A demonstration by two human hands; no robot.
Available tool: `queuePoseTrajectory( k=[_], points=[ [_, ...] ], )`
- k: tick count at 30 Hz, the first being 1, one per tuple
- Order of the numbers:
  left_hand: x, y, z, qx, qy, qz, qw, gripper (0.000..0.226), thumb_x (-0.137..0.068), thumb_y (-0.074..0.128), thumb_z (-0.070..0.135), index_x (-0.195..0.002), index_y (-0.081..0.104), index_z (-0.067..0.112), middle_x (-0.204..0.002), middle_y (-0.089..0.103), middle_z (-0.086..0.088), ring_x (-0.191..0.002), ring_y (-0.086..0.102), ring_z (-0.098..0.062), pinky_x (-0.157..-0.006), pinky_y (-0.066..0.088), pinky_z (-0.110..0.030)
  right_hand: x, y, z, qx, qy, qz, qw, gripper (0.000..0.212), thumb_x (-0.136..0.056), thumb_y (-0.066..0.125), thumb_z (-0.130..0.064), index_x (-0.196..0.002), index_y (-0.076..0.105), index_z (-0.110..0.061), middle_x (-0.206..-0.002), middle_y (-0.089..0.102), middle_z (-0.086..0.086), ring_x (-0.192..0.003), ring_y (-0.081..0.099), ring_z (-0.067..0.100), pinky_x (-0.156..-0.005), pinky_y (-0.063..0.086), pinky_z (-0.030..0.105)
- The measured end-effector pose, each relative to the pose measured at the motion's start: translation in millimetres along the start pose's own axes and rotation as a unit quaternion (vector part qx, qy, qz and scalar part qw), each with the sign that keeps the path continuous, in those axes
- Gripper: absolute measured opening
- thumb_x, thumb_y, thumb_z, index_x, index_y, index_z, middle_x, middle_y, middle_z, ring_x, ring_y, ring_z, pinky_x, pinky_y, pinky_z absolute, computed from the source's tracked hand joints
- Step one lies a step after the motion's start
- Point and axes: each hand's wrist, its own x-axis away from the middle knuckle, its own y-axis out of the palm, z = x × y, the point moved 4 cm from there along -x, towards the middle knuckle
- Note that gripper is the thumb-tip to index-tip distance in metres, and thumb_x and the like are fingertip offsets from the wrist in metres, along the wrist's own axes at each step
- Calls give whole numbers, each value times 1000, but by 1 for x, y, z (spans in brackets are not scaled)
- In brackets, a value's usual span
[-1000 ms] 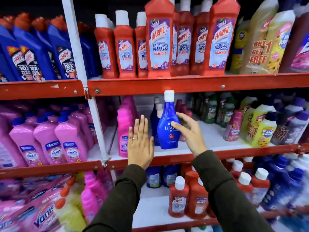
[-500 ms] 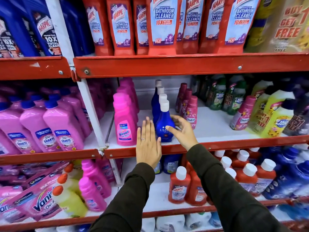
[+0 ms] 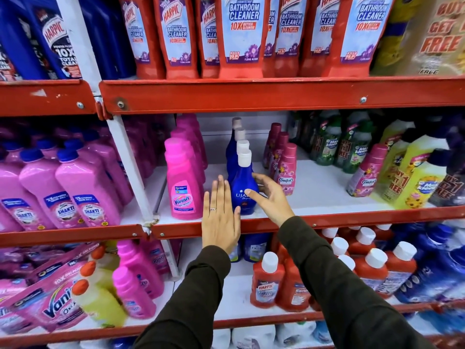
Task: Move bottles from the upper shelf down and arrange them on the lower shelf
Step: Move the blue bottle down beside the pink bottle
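Blue Ujala bottle [image 3: 243,190]: upright at the near edge of the middle shelf [image 3: 327,217], white cap on top, front of a single-file row of like blue bottles [image 3: 235,147] running toward the far wall.
Left hand [image 3: 221,217]: flat, fingers straight and together, palm turned toward the bottle's left side; fingertips just beside it, contact not clear; ring on one finger.
Right hand [image 3: 270,197]: fingers spread and loose, not clamped; thumb tip on the label face, other fingers curving round the bottle's right side.
Sleeves: dark, both reaching in from the near bottom edge.
Left of the row: pink Vanish bottle [image 3: 183,182] upright at the near edge, more pink ones behind it.
Right of the row: pink Comfort bottles [image 3: 286,170] in a file, near the blue row yet apart.
Far right, same shelf: another Comfort bottle [image 3: 364,172], green bottles and yellow ones.
Upper shelf [image 3: 251,93]: red Harpic bathroom cleaner bottles [image 3: 241,36] in a packed row; blue Harpic ones to the left.
Lower shelf [image 3: 251,321]: small red Harpic bottles [image 3: 269,283] with white caps, pink and yellow bottles at left.
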Motion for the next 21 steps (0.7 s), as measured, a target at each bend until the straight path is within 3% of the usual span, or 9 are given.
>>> queuePoseTrajectory(
  k=[5, 8, 11, 14, 18, 21],
  points=[
    [0, 1, 0, -12, 1, 4, 1000, 66, -104, 22, 33, -160, 14, -1, -169, 11, -20, -157, 13, -31, -127, 6, -46, 5, -3, 0, -1, -6, 19, 1000, 50, -87, 71, -15, -134, 55, -16, -130, 63, 4, -119, 60, 16, -89, 53, 16],
    [-1, 2, -2, -21, 0, 0, 1000, 66, -104, 22, 34, -160, 14, -2, -169, 12, -21, -158, 14, -31, -127, 3, -45, 12, -13, -3, -4, -11, 58, 998, 48, -84, 75, -19, -129, 58, -19, -127, 64, -1, -116, 61, 12, -91, 53, 22],
    [-1, 3, -2, -21, -4, -3, 1000, 66, -104, 23, 35, -160, 14, -1, -169, 12, -20, -158, 10, -30, -127, -3, -43, 16, -36, -4, 17, -23, 133, 991, 42, -83, 76, -18, -123, 62, -17, -120, 66, -2, -108, 61, 10, -88, 51, 17],
    [-1, 1, 0, -30, -2, 3, 1000, 66, -104, 22, 34, -159, 15, -2, -169, 12, -20, -157, 8, -31, -127, -5, -43, 19, -76, 0, 49, -29, 238, 970, 36, -85, 72, -16, -120, 61, -18, -117, 63, -3, -109, 56, 13, -92, 48, 32],
    [1, -1, 0, -20, -2, 14, 1000, 65, -103, 23, 32, -158, 16, -3, -168, 14, -21, -156, 15, -32, -128, -5, -42, 18, -138, -3, 100, -29, 372, 922, 67, -82, 75, -19, -139, 39, -16, -123, 51, -1, -118, 49, 22, -103, 40, 39],
    [0, 1, 0, -16, 5, 21, 1000, 66, -103, 24, 31, -159, 16, -3, -169, 13, -20, -157, 15, -32, -128, -5, -42, 9, -179, 2, 170, 45, 438, 882, 81, -82, 75, -22, -146, 29, -5, -141, 41, 16, -131, 38, 35, -110, 33, 48]
  ],
)
